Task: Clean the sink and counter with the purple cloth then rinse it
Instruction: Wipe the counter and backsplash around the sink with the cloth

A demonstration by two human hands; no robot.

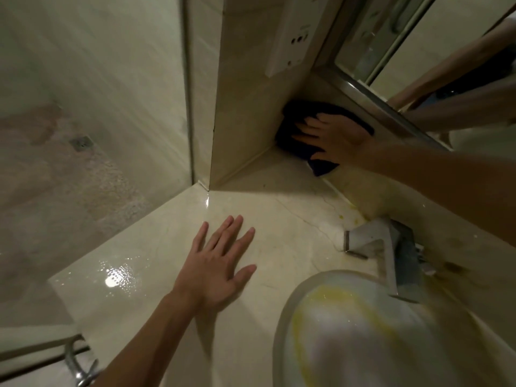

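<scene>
Cloth [293,118] lies flattened under right hand [337,141], on counter [279,219] corner.

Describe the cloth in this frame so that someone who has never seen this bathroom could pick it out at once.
Start at the pale marble counter left of the sink and follow it to the far corner, below the mirror and the wall socket. The cloth lies there under the flat right hand. It is the only dark, soft thing on the light stone.
</scene>
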